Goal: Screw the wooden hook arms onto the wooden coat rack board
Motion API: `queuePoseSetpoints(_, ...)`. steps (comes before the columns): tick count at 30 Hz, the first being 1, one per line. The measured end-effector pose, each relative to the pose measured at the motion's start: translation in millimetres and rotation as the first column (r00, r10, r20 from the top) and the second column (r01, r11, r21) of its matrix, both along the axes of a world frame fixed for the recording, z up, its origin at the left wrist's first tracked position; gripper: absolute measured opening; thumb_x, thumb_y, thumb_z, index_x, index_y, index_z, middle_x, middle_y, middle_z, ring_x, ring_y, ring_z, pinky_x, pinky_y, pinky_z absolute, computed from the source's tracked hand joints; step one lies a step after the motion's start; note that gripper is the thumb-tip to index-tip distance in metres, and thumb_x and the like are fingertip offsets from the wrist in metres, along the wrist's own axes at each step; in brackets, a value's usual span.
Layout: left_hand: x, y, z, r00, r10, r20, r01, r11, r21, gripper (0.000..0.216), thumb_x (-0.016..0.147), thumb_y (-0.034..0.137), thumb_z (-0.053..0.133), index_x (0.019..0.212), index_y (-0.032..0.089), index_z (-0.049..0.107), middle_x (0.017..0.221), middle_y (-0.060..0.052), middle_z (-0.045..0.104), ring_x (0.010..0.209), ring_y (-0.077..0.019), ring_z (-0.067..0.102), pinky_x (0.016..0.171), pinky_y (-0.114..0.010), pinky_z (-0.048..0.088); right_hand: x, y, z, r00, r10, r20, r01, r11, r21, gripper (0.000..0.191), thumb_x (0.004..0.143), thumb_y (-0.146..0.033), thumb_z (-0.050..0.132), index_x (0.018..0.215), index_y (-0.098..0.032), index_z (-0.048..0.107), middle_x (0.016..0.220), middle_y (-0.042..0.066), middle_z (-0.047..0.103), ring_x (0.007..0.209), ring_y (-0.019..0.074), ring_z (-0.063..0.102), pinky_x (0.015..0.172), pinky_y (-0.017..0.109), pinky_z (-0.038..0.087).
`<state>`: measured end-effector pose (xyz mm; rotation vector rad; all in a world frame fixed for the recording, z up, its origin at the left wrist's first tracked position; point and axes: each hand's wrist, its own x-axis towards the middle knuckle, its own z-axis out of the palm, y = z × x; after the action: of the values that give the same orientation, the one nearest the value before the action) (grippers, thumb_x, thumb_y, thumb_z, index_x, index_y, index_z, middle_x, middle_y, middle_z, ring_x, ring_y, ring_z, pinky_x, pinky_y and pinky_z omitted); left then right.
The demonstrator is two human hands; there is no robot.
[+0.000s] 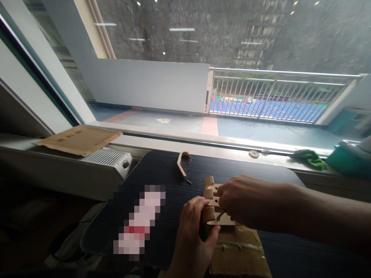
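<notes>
Several pale wooden hooks (213, 222) lie side by side on a taped cardboard box (239, 251), their curled ends facing left and dark holes along their flat parts. My left hand (193, 227) grips the nearest hook, fingers at its curled end and thumb along the near edge. Closed in a fist, my right hand (240, 197) rests over the hooks around a thin metal tool (222, 214). Its shaft slants down to a hole in the nearest hook; the handle is hidden. Farther back on the dark table (162, 166) lies a loose wooden hook (180, 166).
Small screws (189, 181) lie by the loose hook. A blurred-out pink item (142, 224) is on the table's left. A brown envelope (81, 139) rests on a white heater (108, 156). On the windowsill are a tape roll (254, 154), a green cloth (311, 159) and a teal container (346, 158).
</notes>
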<state>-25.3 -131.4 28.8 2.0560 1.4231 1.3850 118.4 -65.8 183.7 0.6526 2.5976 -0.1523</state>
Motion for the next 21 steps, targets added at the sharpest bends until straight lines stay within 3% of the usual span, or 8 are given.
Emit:
queuePoseSetpoints(13,-6.1,-1.3,-11.4,1.0,-0.021,0.022,0.024,0.99,-0.142,0.033,0.078,0.012,0.055,0.11,0.02,0.053,0.104,-0.007,0.061,0.094,-0.021,0.06,0.082,-0.036,0.052,-2.2,1.4,3.0,1.0,-0.023,0.008,0.023,1.0,0.01,0.012,0.075,-0.005,0.057,0.076,-0.015,0.064,0.074,0.003,0.066,0.062,0.0129,0.059,0.047,0.025,0.023)
queuePoseSetpoints(21,-3.9,4.6,-15.5,0.999,-0.036,0.006,0.037,0.992,-0.123,0.032,0.08,0.009,0.051,0.109,0.02,0.054,0.101,-0.006,0.063,0.094,-0.0212,0.061,0.083,-0.037,0.052,-6.3,-0.5,11.0,0.996,0.008,0.088,-0.01,1.0,0.019,0.013,0.079,-0.006,0.054,0.078,-0.012,0.065,0.079,0.006,0.067,0.067,0.0132,0.06,0.047,0.026,0.023)
